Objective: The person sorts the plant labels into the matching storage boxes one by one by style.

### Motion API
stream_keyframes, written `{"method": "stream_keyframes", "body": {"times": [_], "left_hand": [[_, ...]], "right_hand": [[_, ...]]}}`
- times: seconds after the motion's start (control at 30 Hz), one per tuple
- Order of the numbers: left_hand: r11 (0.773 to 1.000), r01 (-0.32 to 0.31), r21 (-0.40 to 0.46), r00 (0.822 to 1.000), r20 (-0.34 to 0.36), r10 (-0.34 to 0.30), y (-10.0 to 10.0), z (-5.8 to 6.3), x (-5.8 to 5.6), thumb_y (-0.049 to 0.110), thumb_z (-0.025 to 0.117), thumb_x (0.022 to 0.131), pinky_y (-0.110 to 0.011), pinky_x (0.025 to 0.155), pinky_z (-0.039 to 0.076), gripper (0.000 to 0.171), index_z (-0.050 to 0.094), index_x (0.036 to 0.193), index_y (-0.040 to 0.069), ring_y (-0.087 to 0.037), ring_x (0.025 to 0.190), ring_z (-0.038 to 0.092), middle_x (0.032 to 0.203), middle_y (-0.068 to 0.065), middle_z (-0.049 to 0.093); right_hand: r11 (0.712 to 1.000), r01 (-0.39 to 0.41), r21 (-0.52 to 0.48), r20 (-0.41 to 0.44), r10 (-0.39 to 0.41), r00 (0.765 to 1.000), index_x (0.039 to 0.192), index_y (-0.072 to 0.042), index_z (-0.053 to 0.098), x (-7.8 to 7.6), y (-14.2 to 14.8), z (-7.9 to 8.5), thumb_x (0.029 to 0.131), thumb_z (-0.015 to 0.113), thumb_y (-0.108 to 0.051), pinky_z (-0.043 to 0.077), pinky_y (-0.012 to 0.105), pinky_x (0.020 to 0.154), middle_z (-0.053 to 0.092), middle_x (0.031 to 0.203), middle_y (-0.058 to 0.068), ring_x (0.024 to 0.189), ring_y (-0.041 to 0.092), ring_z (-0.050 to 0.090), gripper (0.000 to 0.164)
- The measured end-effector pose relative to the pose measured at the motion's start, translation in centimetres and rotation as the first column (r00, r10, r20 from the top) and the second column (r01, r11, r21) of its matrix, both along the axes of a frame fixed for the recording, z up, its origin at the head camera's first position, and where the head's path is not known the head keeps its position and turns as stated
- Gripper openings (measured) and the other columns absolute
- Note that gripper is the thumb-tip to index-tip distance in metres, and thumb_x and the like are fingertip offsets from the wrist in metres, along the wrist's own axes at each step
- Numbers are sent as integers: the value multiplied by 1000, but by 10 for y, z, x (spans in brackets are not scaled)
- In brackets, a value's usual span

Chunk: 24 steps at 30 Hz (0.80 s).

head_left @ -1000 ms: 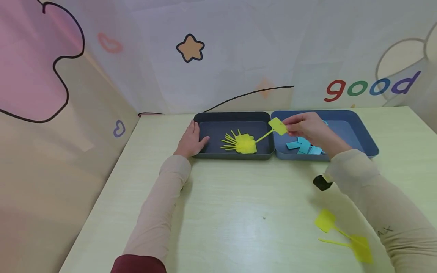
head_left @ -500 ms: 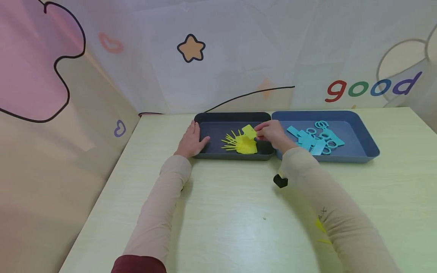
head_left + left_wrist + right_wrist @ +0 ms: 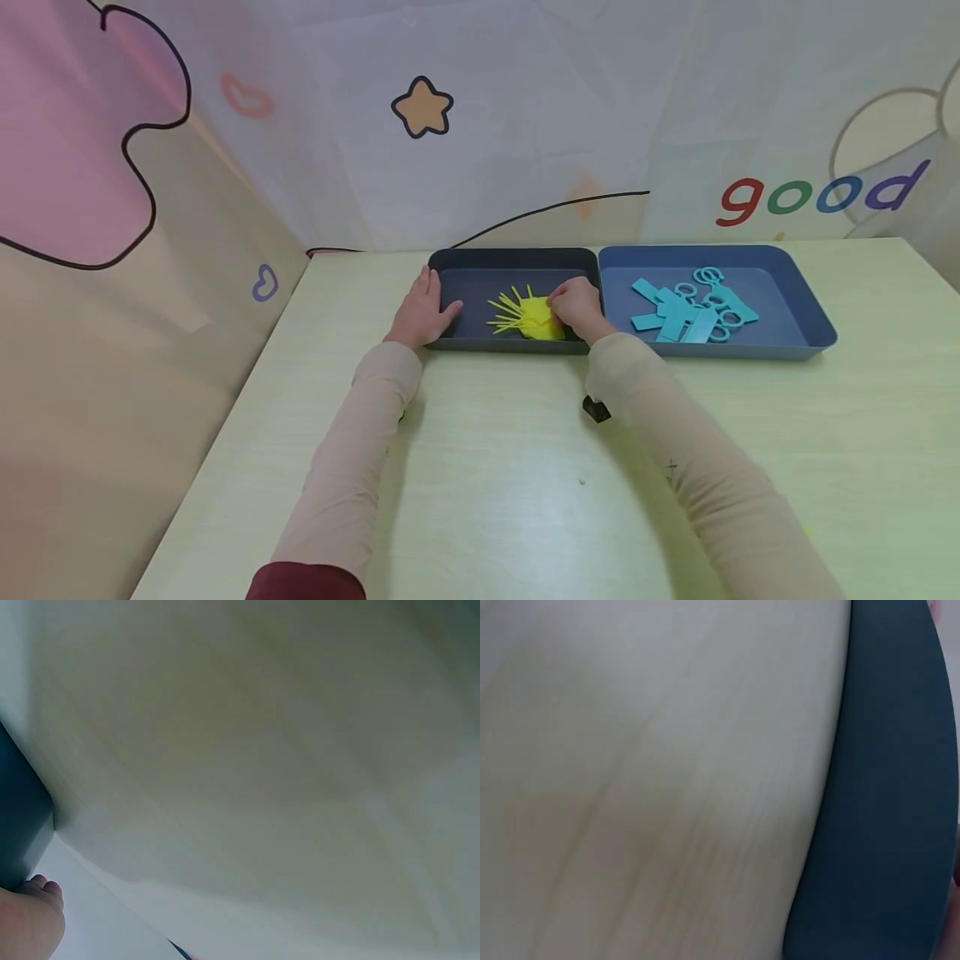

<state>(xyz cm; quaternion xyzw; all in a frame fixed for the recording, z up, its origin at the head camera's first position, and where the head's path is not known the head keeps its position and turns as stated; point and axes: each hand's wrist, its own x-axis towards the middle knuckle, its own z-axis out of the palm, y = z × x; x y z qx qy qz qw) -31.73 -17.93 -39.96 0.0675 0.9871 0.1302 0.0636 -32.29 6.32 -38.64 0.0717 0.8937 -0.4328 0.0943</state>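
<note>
Yellow flat square tags with thin stems (image 3: 510, 312) lie in an overlapping pile in the dark tray (image 3: 480, 343), most stems fanning to the left. My right hand (image 3: 577, 307) is over the right side of that pile, fingertips curled down and pinching a yellow tag that they largely hide. My left hand (image 3: 420, 312) rests at the dark tray's left rim with straight fingers along it and the thumb over the inside. In the left wrist view, part of the left hand (image 3: 30, 922) shows against the tray's outer wall (image 3: 22, 810).
Right beside the dark tray stands a blue-grey tray (image 3: 795, 325) holding a pile of turquoise flat pieces with rings (image 3: 697, 317). A printed cloth wall (image 3: 525, 125) rises behind both. A small yellow bit (image 3: 807, 530) shows beside my right sleeve (image 3: 697, 467).
My right hand has moved left from over the blue-grey tray and down to the yellow pile with a yellow tag. The turquoise pieces are uncovered. My left hand has stayed put.
</note>
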Motion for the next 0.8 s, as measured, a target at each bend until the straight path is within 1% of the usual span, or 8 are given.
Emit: {"method": "stream_keyframes", "body": {"times": [0.03,0.1,0.27,0.33,0.47,0.53,0.63,0.8], "left_hand": [[1000,0,2,1000,-3,0,0,0,0,49,30,92,-37,111,10,77,-1,141,-2,-27,137,0,148,-16,-8],[1000,0,6,1000,-3,0,0,-1,0,49,30,92,-37,112,10,77,-2,141,-1,-27,137,0,148,-15,-8],[1000,-3,7,1000,-7,3,0,-2,-1,50,30,92,-37,111,10,77,-1,141,-1,-28,137,1,148,-15,-8],[1000,-1,7,1000,-11,1,0,-2,-1,50,30,92,-38,111,11,77,-1,141,-1,-28,137,2,148,-16,-7],[1000,-1,3,1000,-3,1,0,-2,-1,50,30,92,-37,111,10,78,-2,141,-1,-28,137,0,148,-15,-9],[1000,-1,1,1000,-1,1,0,-1,-1,50,29,92,-37,112,10,78,-2,141,-1,-27,137,0,148,-15,-9],[1000,-1,-1,1000,0,1,0,0,0,50,30,92,-37,112,10,78,-2,141,-1,-27,137,0,148,-15,-9],[1000,-5,-7,1000,0,5,0,0,0,50,30,92,-37,112,10,78,-1,141,-1,-27,138,0,148,-15,-8]], "right_hand": [[1000,2,17,-5,-2,1000,91,0,68,0,-1,0,81,51,0,42,22,47,56,54,4,49,14,50,20],[999,0,39,-12,0,1000,90,0,68,1,-2,0,82,53,-4,43,22,50,52,50,0,54,15,52,18],[996,-12,83,-22,14,1000,81,0,69,3,-2,-1,84,52,-8,46,25,57,51,50,0,66,20,57,19],[995,-14,100,-27,16,999,75,-1,68,3,-2,-1,84,51,-9,45,25,56,51,50,0,65,20,56,20],[991,-14,134,-33,19,999,64,-2,64,3,-3,-1,83,50,-8,40,23,48,51,51,2,56,19,52,24],[988,-20,150,-35,25,999,63,-3,64,3,-3,0,83,50,-8,39,23,46,54,55,3,54,18,50,25],[986,-33,164,-40,40,998,67,-2,66,5,-3,1,83,49,-8,37,22,45,60,67,8,53,17,49,24],[982,-87,167,-86,102,991,81,-1,69,9,-2,10,84,47,-9,39,23,51,66,90,13,61,19,52,23]]}}
